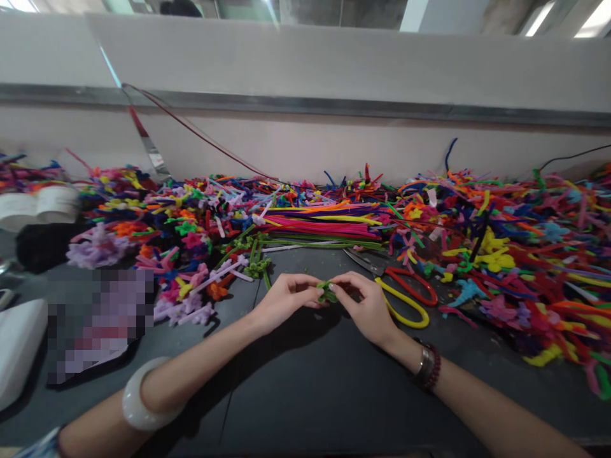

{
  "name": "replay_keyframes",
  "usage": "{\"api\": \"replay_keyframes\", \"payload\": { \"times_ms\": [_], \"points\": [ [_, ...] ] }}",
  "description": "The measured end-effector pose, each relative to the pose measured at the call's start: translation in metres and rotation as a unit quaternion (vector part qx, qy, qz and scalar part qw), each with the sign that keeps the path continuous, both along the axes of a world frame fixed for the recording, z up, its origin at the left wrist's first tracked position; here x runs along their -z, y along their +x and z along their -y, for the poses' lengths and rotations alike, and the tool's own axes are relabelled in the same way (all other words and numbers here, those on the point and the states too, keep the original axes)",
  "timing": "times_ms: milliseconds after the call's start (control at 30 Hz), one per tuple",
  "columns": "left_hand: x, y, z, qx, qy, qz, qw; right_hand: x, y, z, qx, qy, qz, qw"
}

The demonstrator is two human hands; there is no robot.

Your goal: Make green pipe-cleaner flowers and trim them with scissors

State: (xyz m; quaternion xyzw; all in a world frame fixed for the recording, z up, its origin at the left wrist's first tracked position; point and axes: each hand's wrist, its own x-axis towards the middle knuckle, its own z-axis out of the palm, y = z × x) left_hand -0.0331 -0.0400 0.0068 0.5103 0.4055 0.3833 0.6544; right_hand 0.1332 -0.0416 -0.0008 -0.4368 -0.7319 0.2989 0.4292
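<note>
Head view, hands at centre of bench, near edge

Green pipe-cleaner piece (327,292): small twisted tuft, held in the air just above the dark bench top (291,397), midway between the two hands. Its long axis appears to run roughly left to right, slightly tilted, though fingers cover much of it and the exact line cannot be fixed

Left hand (286,299): comes in from near left, fingers and thumb pressed together on the left end of the piece. Right hand (365,306): comes in from near right, fingertips (334,287) pressed on the right end. Both grips closed on the piece, neither spread. Neither hand clearly nearer; fingertips of the two almost meet across it

Left wrist carries a pale bangle (143,394); right wrist a metal band and beaded bracelet (426,366)

Just right of right hand: scissors with red and yellow loop handles (405,299), blades pointing far left, lying on the bench, untouched. Far of the hands: bundle of long straight pipe cleaners (324,222) in red, yellow and green. Far left of the piece: small cluster of green twisted pieces (252,262). Heaps of coloured pipe-cleaner flowers (506,254) spread along the far side, left and right, against a pale wall (305,152)
</note>
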Motion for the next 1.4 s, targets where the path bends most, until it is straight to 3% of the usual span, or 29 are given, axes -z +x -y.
{"api": "replay_keyframes", "payload": {
  "times_ms": [267, 533, 833, 1133, 1400],
  "points": [
    [0.008, 0.000, -0.002, 0.031, 0.044, -0.021, 0.998, -0.004, 0.000, 0.002, -0.019, -0.001, 0.008, 1.000],
    [0.004, 0.000, 0.000, 0.030, 0.062, -0.039, 0.997, -0.007, -0.001, 0.003, -0.044, 0.007, 0.008, 0.999],
    [-0.001, 0.001, 0.001, 0.011, 0.052, -0.034, 0.998, -0.005, -0.003, 0.010, -0.101, 0.092, 0.027, 0.990],
    [0.000, 0.001, 0.001, -0.012, 0.066, -0.025, 0.997, 0.003, 0.000, -0.001, 0.009, -0.055, -0.038, 0.998],
    [-0.003, 0.002, 0.004, 0.002, 0.127, -0.137, 0.982, 0.001, 0.000, 0.002, -0.003, -0.058, -0.034, 0.998]
  ]
}}
